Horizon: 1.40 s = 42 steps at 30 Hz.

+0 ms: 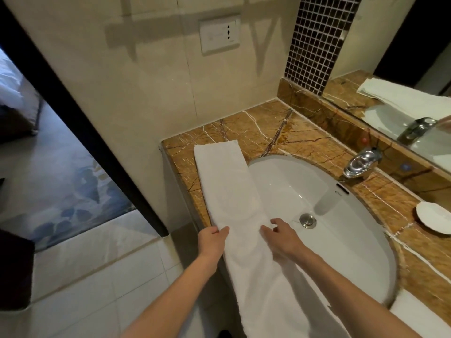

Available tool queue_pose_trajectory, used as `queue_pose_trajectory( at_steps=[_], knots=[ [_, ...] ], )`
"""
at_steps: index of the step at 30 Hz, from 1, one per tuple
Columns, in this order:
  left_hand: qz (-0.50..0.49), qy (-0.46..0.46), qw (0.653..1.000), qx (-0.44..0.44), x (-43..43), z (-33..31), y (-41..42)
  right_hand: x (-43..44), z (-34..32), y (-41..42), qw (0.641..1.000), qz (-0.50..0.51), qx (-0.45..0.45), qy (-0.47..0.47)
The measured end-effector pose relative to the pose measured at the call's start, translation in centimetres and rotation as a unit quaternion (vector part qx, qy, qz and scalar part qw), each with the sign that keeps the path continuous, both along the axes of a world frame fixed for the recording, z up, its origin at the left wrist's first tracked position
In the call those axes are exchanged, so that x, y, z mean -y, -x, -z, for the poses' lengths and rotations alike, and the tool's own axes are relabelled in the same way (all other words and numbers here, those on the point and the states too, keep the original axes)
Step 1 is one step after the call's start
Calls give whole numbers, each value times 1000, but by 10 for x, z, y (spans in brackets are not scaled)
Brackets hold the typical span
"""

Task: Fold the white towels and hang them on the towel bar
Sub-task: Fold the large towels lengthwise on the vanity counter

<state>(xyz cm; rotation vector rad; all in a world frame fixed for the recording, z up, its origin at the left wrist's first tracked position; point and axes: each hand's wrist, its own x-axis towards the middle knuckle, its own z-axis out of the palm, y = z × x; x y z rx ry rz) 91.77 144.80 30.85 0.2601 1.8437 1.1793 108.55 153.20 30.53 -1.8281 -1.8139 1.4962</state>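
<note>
A long white towel [231,191], folded lengthwise into a narrow strip, lies along the left edge of the marble counter [280,132] and over the rim of the white sink [341,235]. My left hand [211,242] pinches the towel's left edge near its middle. My right hand [280,236] rests on the towel's right side with fingers loosely bent over the sink rim. A second white towel [419,318] lies at the counter's near right corner. No towel bar is in view.
A chrome faucet [361,162] stands behind the sink, a small white dish [434,217] to its right. A mirror [402,69] runs along the back. A wall socket [219,36] is above the counter. A doorway with a dark frame [80,113] opens on the left.
</note>
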Motion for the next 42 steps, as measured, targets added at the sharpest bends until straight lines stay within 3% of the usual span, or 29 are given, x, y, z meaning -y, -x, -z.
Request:
queue_pose_trajectory(
  at_steps=[8,13,18,29,42],
  knots=[
    [40,-51,976,210,-29,-1,12,-18,1,21,997,44,-63,26],
    [-11,-60,958,279,-33,-2,12,-29,5,23,987,78,-116,80],
    [-29,-63,957,281,-28,-1,14,-40,7,25,976,121,-149,101],
    [-46,-34,978,199,-24,3,11,-38,3,18,990,98,-67,-73],
    [-100,35,984,143,-34,12,14,-40,14,19,994,97,-15,-41]
  ],
)
